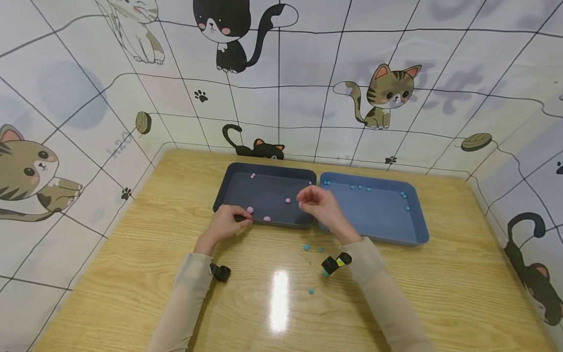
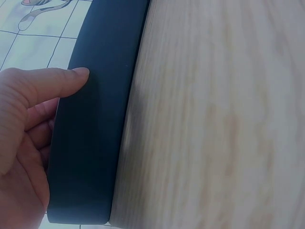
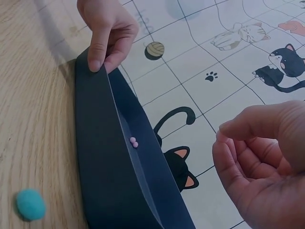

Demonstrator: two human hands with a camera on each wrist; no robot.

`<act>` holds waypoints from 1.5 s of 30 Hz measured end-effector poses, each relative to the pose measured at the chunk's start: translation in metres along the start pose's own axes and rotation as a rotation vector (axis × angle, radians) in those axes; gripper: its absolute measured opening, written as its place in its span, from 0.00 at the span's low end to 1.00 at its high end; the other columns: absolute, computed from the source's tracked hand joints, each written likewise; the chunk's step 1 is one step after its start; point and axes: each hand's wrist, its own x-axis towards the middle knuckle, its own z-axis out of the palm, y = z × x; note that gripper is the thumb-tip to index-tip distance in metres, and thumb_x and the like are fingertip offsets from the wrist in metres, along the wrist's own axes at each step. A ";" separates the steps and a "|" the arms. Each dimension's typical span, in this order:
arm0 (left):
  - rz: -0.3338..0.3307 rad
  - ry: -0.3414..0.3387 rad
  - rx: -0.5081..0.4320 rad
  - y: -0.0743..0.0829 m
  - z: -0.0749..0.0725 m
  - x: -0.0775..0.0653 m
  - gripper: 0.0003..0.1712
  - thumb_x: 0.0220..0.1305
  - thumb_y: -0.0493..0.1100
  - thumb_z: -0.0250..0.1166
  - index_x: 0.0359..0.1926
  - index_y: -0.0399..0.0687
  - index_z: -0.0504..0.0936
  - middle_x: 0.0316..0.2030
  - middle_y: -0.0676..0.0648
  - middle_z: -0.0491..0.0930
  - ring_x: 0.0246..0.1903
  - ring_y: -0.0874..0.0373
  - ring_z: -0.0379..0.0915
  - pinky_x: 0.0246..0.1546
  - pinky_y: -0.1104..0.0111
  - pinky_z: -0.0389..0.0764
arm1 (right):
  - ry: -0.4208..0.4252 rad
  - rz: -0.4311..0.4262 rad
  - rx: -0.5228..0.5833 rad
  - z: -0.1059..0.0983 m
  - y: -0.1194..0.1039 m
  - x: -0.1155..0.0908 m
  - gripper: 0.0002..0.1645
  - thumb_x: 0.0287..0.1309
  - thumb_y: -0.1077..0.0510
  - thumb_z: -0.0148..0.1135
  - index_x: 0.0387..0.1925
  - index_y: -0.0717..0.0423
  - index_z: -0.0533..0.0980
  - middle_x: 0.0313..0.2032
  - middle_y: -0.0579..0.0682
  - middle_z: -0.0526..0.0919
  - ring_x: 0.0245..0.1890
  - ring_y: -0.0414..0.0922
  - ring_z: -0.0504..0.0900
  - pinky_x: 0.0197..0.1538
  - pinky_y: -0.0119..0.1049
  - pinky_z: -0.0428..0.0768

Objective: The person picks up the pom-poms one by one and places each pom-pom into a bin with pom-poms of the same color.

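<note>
In the head view, we are seeing the left hand (image 1: 225, 223) gripping the dark tray (image 1: 264, 193) at its near wall's left end, and the right hand (image 1: 323, 205) hovering over that tray's right end, fingers curling toward the thumb. Pink balls (image 1: 288, 200) are lying in the dark tray, teal balls (image 1: 359, 187) in the blue tray (image 1: 374, 215), and loose teal balls (image 1: 306, 247) on the table (image 1: 246, 313). One is lying just by the wrist camera (image 1: 330, 265), so we are judging that a low forearm could send it rolling. The trays are sitting side by side, so a shove could nudge both; the back wall (image 1: 303, 107) is leaving little room, while the near side is offering more. In the left wrist view, the thumb is pressing the tray's outer face; lifting there could roll the balls. In the right wrist view, thumb and fingertip are closing together; whether they are pinching anything, we cannot tell.
</note>
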 end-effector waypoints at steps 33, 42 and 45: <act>0.015 0.002 0.027 0.000 -0.001 0.001 0.03 0.52 0.36 0.71 0.29 0.41 0.87 0.30 0.47 0.85 0.34 0.54 0.80 0.38 0.59 0.79 | 0.099 0.031 0.096 0.018 0.033 0.051 0.10 0.54 0.74 0.60 0.40 0.70 0.76 0.39 0.63 0.78 0.36 0.43 0.77 0.39 0.27 0.76; 0.012 0.002 0.023 -0.001 0.000 0.001 0.04 0.52 0.37 0.71 0.29 0.41 0.87 0.30 0.47 0.85 0.34 0.54 0.80 0.39 0.59 0.78 | 0.119 0.027 0.102 0.019 0.034 0.054 0.10 0.54 0.73 0.60 0.40 0.71 0.76 0.37 0.61 0.79 0.33 0.39 0.77 0.38 0.28 0.76; 0.008 0.005 0.021 -0.001 0.000 0.000 0.03 0.51 0.37 0.71 0.29 0.41 0.87 0.30 0.47 0.85 0.34 0.54 0.80 0.39 0.59 0.78 | 0.123 0.031 0.108 0.019 0.035 0.055 0.10 0.54 0.73 0.61 0.40 0.71 0.76 0.37 0.60 0.79 0.33 0.38 0.78 0.39 0.28 0.76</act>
